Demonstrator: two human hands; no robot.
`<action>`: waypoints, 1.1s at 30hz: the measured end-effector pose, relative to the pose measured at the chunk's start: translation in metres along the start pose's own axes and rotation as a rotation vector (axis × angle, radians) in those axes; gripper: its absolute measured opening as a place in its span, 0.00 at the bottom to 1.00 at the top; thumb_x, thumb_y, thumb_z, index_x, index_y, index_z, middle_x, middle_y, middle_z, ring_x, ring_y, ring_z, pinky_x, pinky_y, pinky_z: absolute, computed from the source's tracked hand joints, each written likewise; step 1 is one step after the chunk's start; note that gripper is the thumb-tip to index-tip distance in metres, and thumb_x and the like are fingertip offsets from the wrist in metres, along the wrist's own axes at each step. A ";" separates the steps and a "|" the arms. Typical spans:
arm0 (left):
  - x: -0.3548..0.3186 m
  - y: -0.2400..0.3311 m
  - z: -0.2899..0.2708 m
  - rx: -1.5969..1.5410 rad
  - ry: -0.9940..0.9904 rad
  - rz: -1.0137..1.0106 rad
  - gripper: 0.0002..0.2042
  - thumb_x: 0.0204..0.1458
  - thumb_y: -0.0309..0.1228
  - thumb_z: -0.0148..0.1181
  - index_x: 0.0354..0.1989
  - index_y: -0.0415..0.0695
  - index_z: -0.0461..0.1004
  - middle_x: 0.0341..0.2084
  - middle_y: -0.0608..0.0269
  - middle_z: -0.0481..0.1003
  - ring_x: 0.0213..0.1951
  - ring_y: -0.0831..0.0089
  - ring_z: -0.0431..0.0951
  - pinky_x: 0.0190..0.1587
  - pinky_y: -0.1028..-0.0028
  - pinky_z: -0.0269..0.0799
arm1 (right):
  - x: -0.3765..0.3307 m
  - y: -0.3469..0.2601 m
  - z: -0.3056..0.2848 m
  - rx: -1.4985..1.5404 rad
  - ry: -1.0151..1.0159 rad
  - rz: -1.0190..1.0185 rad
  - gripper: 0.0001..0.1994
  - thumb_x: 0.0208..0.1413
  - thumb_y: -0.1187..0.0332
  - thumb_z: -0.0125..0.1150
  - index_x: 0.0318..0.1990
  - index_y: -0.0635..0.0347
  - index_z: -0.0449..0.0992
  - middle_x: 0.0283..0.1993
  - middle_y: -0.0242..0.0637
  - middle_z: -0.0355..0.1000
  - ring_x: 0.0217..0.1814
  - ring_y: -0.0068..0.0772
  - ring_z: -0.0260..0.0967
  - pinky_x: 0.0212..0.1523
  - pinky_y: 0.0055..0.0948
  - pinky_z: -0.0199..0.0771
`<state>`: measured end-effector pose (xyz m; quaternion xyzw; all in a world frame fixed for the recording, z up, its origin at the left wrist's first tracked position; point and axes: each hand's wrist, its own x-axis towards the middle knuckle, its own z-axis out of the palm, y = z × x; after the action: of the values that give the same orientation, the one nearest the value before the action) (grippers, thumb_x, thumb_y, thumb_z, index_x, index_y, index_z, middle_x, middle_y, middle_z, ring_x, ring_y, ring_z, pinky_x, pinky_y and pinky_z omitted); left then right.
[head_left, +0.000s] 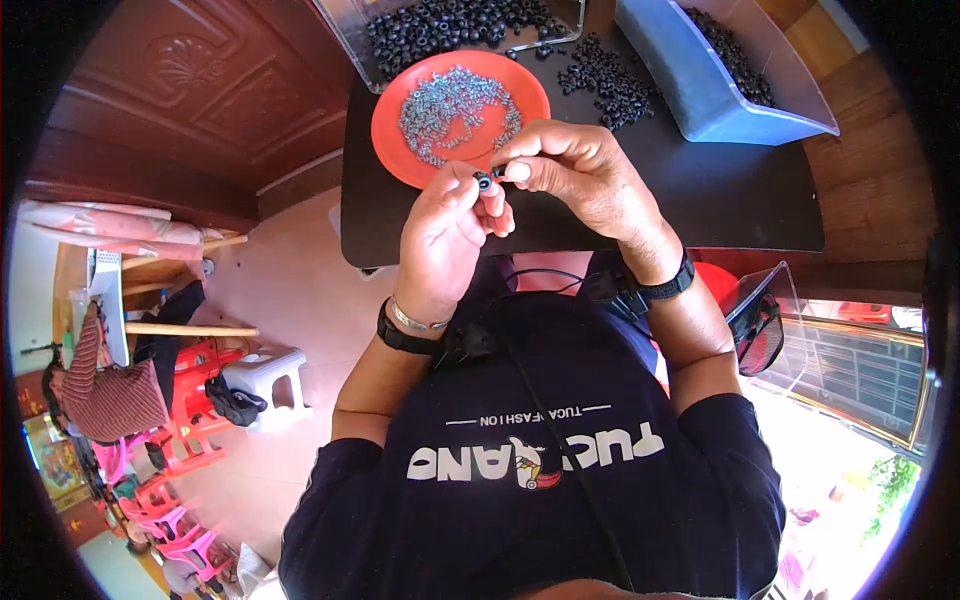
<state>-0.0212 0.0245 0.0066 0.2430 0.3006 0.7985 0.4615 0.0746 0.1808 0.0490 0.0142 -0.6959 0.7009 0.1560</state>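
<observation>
Piece [485, 183]: small, black, round, pale ring on its face; above the plate's near edge
Left hand [436, 232]: thumb and forefinger closed on the piece, other fingers loosely curled
Right hand [592, 188]: thumb and forefinger pinched on a tiny dark part [499, 172], just beside the piece
Plate [388, 140]: orange-red, bearing small silvery parts [450, 100]
Tabletop [740, 200]: black, with loose black pieces [612, 88] beside a bluish bin [735, 120]
</observation>
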 end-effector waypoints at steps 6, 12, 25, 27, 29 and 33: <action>-0.001 0.001 0.008 -0.020 0.051 0.024 0.08 0.60 0.34 0.47 0.35 0.43 0.66 0.28 0.64 0.70 0.31 0.71 0.71 0.36 0.73 0.65 | -0.002 -0.003 0.002 -0.093 -0.004 -0.056 0.09 0.56 0.72 0.60 0.43 0.65 0.77 0.38 0.33 0.74 0.41 0.22 0.72 0.43 0.23 0.72; -0.003 0.004 0.006 0.304 -0.022 0.112 0.12 0.60 0.37 0.47 0.39 0.39 0.67 0.29 0.63 0.70 0.33 0.72 0.70 0.38 0.73 0.65 | -0.002 -0.005 -0.005 -0.088 -0.030 -0.026 0.09 0.56 0.71 0.60 0.42 0.65 0.77 0.36 0.33 0.75 0.40 0.21 0.71 0.43 0.22 0.71; -0.008 0.014 0.005 0.725 0.042 0.127 0.12 0.59 0.35 0.52 0.39 0.37 0.69 0.28 0.64 0.73 0.33 0.78 0.72 0.41 0.77 0.65 | 0.004 -0.025 -0.008 -0.422 -0.142 -0.108 0.06 0.54 0.72 0.61 0.38 0.64 0.77 0.33 0.31 0.74 0.36 0.22 0.69 0.39 0.23 0.69; -0.007 0.014 0.003 0.665 0.037 0.120 0.11 0.58 0.34 0.52 0.39 0.37 0.68 0.28 0.64 0.73 0.33 0.78 0.72 0.41 0.77 0.65 | 0.004 -0.024 -0.008 -0.440 -0.144 -0.121 0.06 0.54 0.72 0.61 0.38 0.64 0.77 0.33 0.32 0.74 0.36 0.23 0.69 0.39 0.23 0.69; -0.008 0.013 0.004 0.665 0.042 0.123 0.11 0.58 0.34 0.52 0.39 0.37 0.68 0.28 0.64 0.73 0.33 0.79 0.72 0.41 0.77 0.65 | 0.004 -0.022 -0.009 -0.441 -0.135 -0.152 0.06 0.54 0.73 0.61 0.38 0.64 0.77 0.32 0.32 0.73 0.35 0.24 0.69 0.38 0.23 0.69; -0.008 0.013 0.005 0.709 0.028 0.148 0.10 0.58 0.33 0.53 0.38 0.37 0.68 0.27 0.65 0.73 0.32 0.79 0.72 0.40 0.79 0.65 | 0.004 -0.026 -0.007 -0.477 -0.150 -0.173 0.05 0.55 0.73 0.60 0.38 0.64 0.77 0.32 0.32 0.73 0.34 0.25 0.69 0.37 0.24 0.69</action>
<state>-0.0221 0.0134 0.0180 0.3981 0.5469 0.6789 0.2854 0.0783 0.1879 0.0747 0.0885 -0.8473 0.4979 0.1623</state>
